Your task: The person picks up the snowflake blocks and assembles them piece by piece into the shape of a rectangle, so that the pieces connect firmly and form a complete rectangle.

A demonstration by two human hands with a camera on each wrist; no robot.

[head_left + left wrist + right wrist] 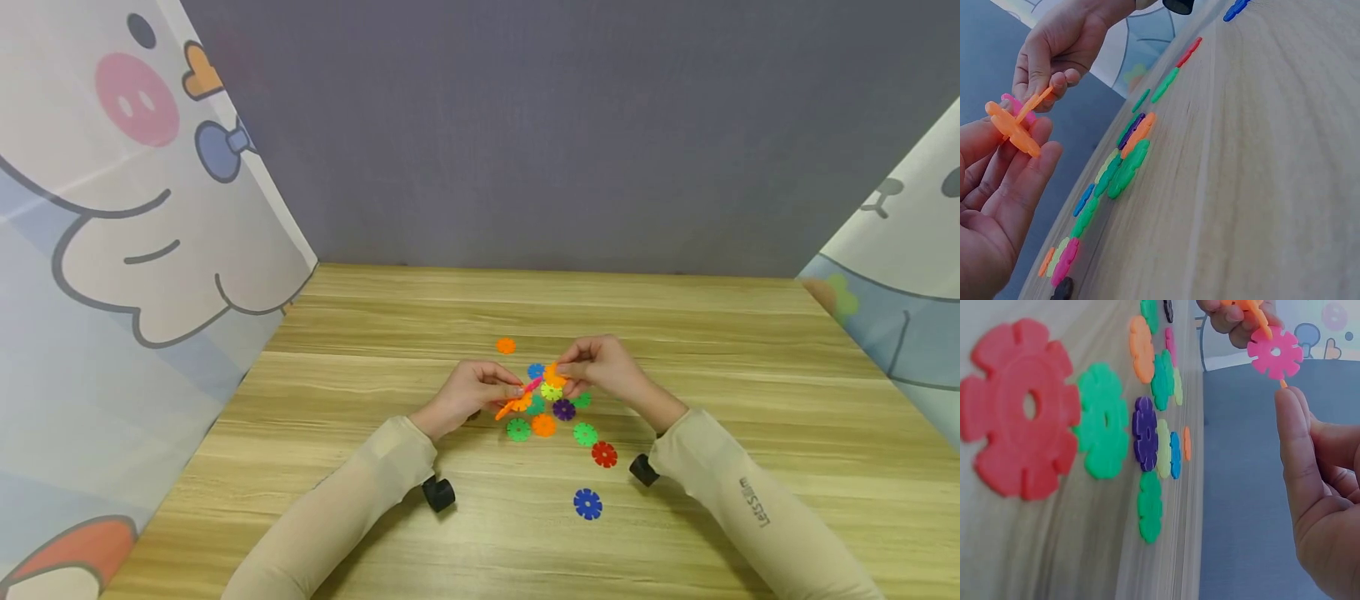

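Fingers and thumb of my left hand (pixel 476 392) grip a small joined piece above the table, made of orange notched plastic discs (pixel 1013 129) and a pink notched disc (pixel 1288 350). My right hand (pixel 606 367) pinches another orange disc (pixel 553 377) between thumb and fingertips. In the left wrist view this disc is edge-on and its near end meets the joined piece. Seen from the right wrist, only its orange tip shows, close to the pink disc's rim. My left fingers hide part of the joined piece.
Loose discs lie on the wooden table (pixel 375 333) below the hands, among them a purple disc (pixel 564 409), a red disc (pixel 604 454) and several green ones. A dark blue disc (pixel 588 504) lies nearer me. A grey panel (pixel 525 150) stands behind the table.
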